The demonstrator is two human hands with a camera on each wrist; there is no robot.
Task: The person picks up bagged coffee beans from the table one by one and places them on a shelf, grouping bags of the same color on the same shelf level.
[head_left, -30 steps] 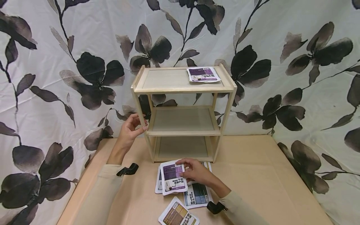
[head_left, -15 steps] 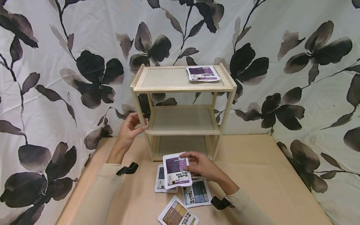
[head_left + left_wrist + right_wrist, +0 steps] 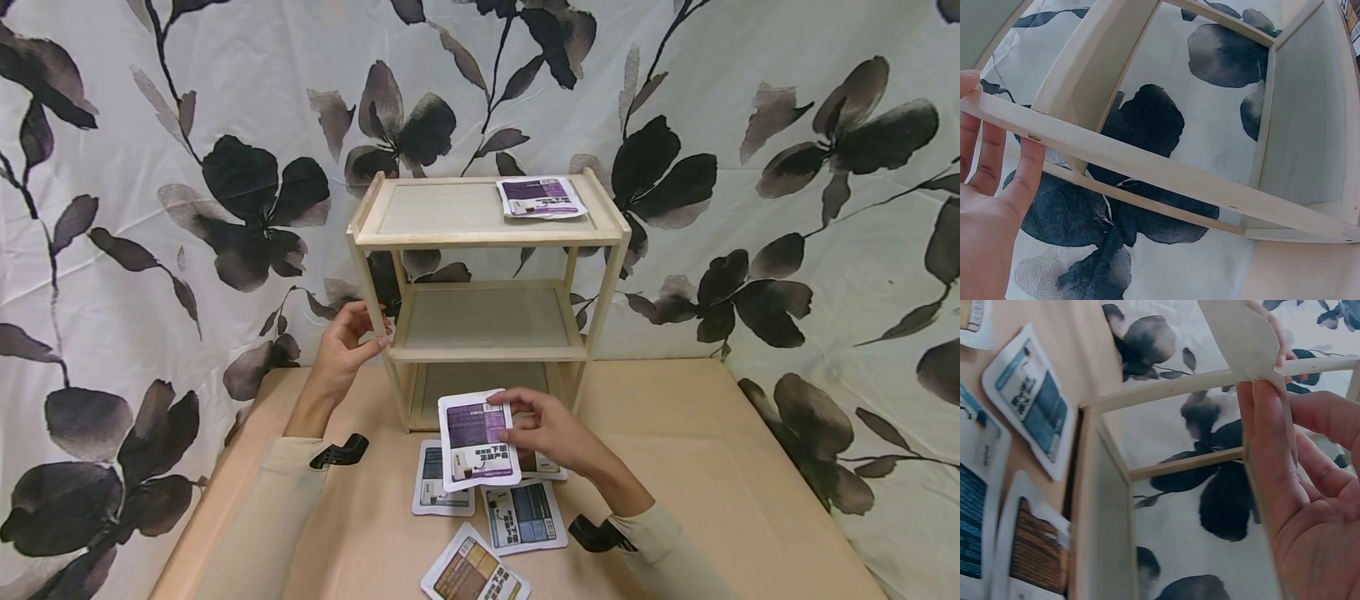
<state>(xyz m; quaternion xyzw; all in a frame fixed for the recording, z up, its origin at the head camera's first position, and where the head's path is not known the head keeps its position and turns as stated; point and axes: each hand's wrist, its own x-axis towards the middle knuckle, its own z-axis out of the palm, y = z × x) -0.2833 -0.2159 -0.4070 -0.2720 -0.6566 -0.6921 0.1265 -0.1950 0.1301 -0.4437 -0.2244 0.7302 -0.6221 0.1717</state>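
A small three-tier wooden shelf stands at the back of the table. My left hand holds its front left post, thumb on the near side and fingers behind, as the left wrist view shows with the post crossing the hand. My right hand pinches a flat purple and white pouch by its right edge, raised before the bottom tier. In the right wrist view the pouch's plain pale back shows between thumb and fingers. Another purple pouch lies on the top tier, toward the right.
Below the raised pouch, a blue-grey pouch lies partly covered on the table. Beside it are a blue pouch and a brown one half hidden by my right hand. A yellow-brown pouch lies nearest. A floral cloth hangs behind.
My right hand has lifted the purple pouch off the others and moved it slightly right and up, uncovering more of the pouches below. My left hand stays on the post.
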